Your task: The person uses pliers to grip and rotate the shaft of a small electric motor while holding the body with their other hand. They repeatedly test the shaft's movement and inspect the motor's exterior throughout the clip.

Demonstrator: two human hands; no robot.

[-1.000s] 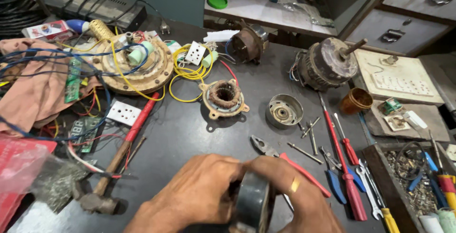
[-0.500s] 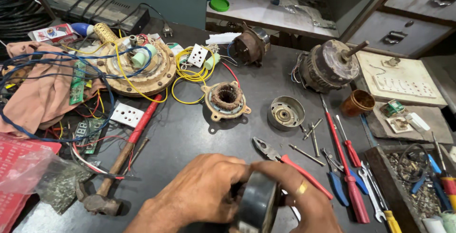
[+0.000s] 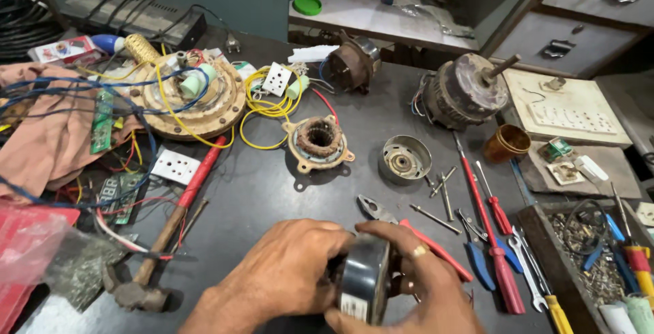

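Both hands — left hand (image 3: 289, 273) and right hand (image 3: 415, 283) — clamp their fingers from either side around a round dark metal motor housing (image 3: 364, 283), held on edge just above the near dark surface (image 3: 272, 184), red-handled pliers (image 3: 415, 235) lying just beyond.

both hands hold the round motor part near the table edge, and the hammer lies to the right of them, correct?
Not quite. Both hands, left hand and right hand, do hold the round motor part, but the head view shows the hammer lying to their left, not right.
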